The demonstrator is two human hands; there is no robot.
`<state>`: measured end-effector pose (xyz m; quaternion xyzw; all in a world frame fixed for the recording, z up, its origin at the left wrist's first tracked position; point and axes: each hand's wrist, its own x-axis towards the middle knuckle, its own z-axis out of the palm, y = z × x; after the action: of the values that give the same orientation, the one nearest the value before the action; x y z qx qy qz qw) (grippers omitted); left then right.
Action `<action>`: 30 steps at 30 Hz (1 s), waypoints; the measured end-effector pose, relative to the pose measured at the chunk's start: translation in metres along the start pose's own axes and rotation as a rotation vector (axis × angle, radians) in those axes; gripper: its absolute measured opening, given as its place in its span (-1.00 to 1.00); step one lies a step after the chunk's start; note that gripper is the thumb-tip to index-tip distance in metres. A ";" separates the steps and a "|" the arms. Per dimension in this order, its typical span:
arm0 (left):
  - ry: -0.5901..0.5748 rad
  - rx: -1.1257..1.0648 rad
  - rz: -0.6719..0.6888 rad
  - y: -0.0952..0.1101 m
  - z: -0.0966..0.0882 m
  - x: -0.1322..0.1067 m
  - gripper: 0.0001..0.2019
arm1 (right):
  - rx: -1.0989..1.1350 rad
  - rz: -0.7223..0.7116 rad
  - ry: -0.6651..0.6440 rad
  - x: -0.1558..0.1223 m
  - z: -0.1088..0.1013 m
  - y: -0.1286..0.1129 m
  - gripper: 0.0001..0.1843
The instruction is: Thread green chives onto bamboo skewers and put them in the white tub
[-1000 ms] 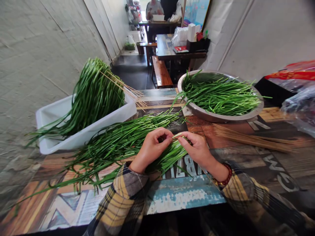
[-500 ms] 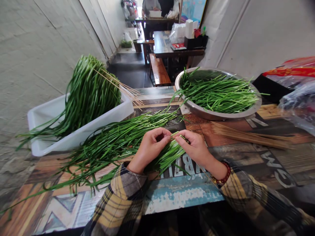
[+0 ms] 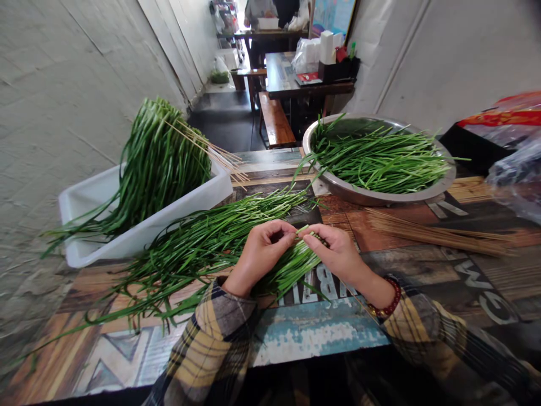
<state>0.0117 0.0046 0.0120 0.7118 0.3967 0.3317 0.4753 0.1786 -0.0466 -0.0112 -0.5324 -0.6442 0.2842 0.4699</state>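
Note:
My left hand [image 3: 270, 245] and my right hand [image 3: 332, 245] meet fingertip to fingertip over the table, both in a pinch. Between them shows the pale end of a garlic chive [image 3: 302, 230]. Beneath my right palm and wrist runs a thin wooden skewer [image 3: 355, 299]; its upper part is hidden by the hand. Under and beside my hands lie loose garlic chives [image 3: 198, 242], spread leftward, with a smaller bunch [image 3: 291, 268] below my fingers.
At the left, a white plastic tub [image 3: 147, 239] holds chives threaded on skewers [image 3: 215, 149]. A metal basin [image 3: 380, 197] of chives stands at the back right, with a pile of bare skewers [image 3: 426, 231] before it. Plastic bags [image 3: 515, 169] lie far right. Someone [image 3: 262, 8] is at a distant table.
The view has shifted slightly, so the scene sits a little further right. My hands keep nearly the same pinch at the chive end.

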 end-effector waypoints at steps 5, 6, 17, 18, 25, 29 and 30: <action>0.013 0.061 0.060 -0.001 0.000 0.000 -0.86 | 0.002 0.010 -0.007 0.000 0.000 0.000 -0.81; 0.014 0.069 0.069 -0.001 0.000 0.000 -0.86 | 0.002 0.010 -0.006 0.000 0.000 0.000 -0.81; 0.016 0.144 0.164 -0.002 -0.001 0.000 -0.86 | 0.001 0.008 -0.007 0.000 0.001 0.001 -0.82; 0.017 0.155 0.171 -0.002 -0.001 0.000 -0.86 | -0.002 0.007 -0.010 0.000 0.001 0.000 -0.82; 0.022 0.164 0.194 -0.003 -0.001 -0.001 -0.87 | -0.018 0.001 -0.036 0.001 0.000 0.001 -0.82; 0.016 0.150 0.203 -0.002 0.000 -0.001 -0.88 | 0.062 0.045 -0.016 0.000 0.003 0.007 -0.88; 0.012 0.146 0.205 -0.002 0.000 -0.001 -0.87 | 0.089 0.059 -0.010 -0.001 0.004 0.008 -0.85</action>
<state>0.0111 0.0038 0.0100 0.7793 0.3478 0.3530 0.3835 0.1785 -0.0445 -0.0201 -0.5283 -0.6173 0.3288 0.4815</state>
